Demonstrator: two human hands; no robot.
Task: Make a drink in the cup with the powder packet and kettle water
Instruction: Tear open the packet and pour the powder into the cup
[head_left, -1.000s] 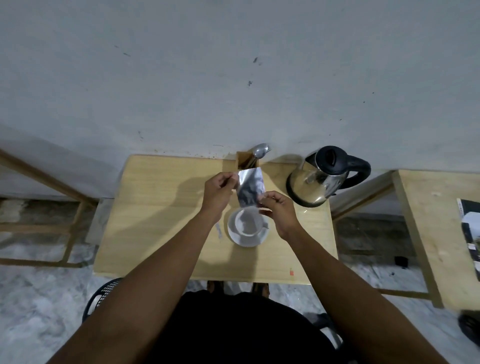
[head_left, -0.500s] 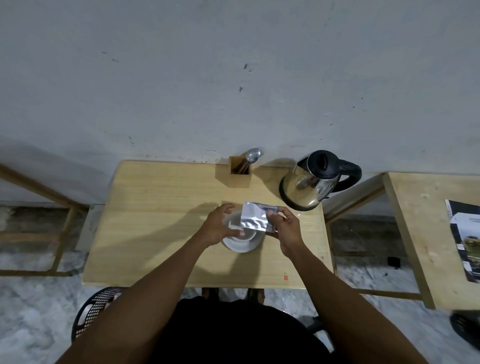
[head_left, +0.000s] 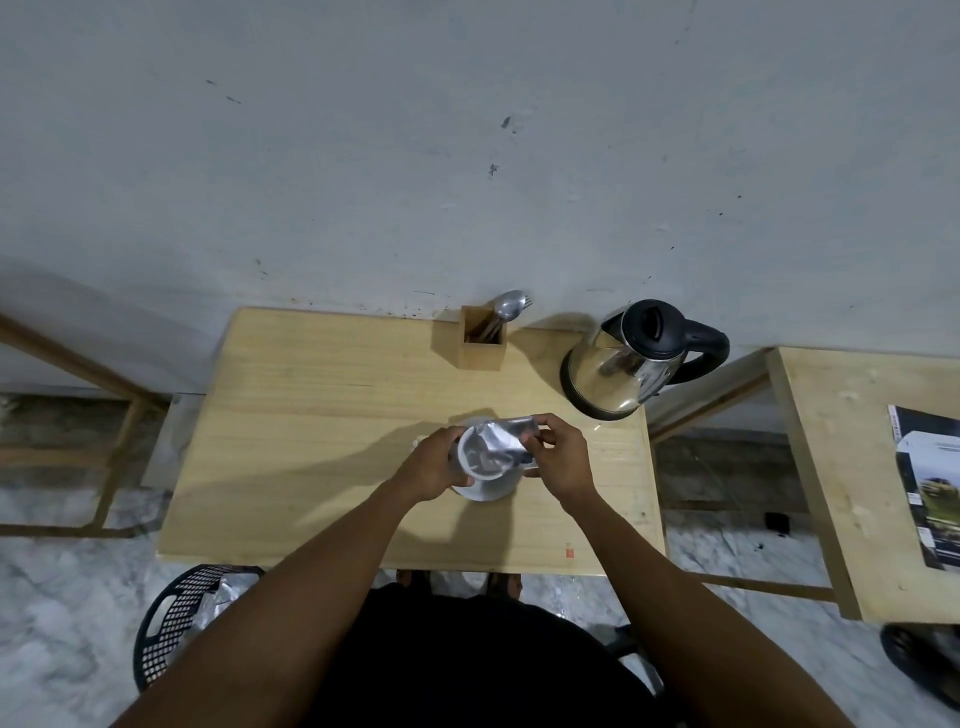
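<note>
The powder packet (head_left: 501, 441) is a small silver foil sachet, creased and shiny, lying tilted over the mouth of the cup (head_left: 480, 460) with its lower end dipping into the opening. The cup is white and stands on a white saucer (head_left: 488, 488) on the tabletop (head_left: 322, 415), a little right of the middle and nearer the front edge than the back. Whether any powder has landed in the cup cannot be told; the foil and the fingers cover most of the inside.

The left hand (head_left: 434, 465) is curled around the left side of the cup, fingers wrapped against its wall, holding it steady on the saucer. The right hand (head_left: 558, 454) pinches the upper right end of the packet between thumb and fingertips, the remaining fingers bent loosely; it grips the foil and hangs just above the saucer's right rim.

The kettle (head_left: 631, 358), polished steel with a black lid and black handle, stands at the back right corner of the tabletop, well apart from the cup. A wooden holder (head_left: 483, 345) sits at the back edge near the middle, with a spoon (head_left: 506, 304) and a fork standing in it. A black mesh basket (head_left: 179, 618) stands on the floor beyond the front left corner.
</note>
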